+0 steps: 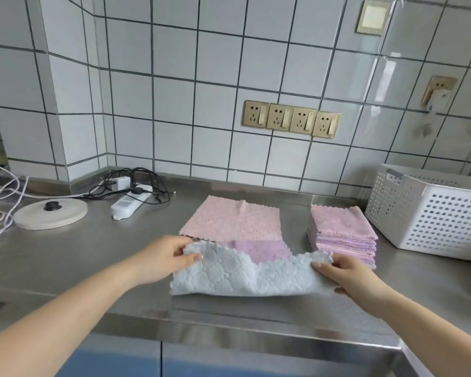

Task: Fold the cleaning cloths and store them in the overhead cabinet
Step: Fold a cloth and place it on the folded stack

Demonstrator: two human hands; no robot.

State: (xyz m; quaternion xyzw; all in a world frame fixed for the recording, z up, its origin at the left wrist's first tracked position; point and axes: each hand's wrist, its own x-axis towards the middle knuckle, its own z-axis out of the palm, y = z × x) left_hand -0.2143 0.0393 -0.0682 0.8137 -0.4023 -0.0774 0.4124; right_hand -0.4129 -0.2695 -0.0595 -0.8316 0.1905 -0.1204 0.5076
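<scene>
On the steel counter point(93, 248), near edge: grey cloth point(237, 273) is lying folded over, its upper edge being lifted at both corners.
Left hand point(163, 257): is pinching the cloth's 10 o'clock corner, thumb and fingers clamped on the fabric.
Right hand point(346, 273): is gripping the 2 o'clock corner, thumb on top, fingers under the fabric.
Pink cloth point(229, 221): is lying flat at 12 o'clock from the grey one, with a lilac cloth point(264, 250) partly under it.
Stack point(343, 235): folded pink cloths are sitting at 2 o'clock, just beside a white basket point(419, 213).
Power strip point(131, 202): is lying at 10 o'clock among cables.
</scene>
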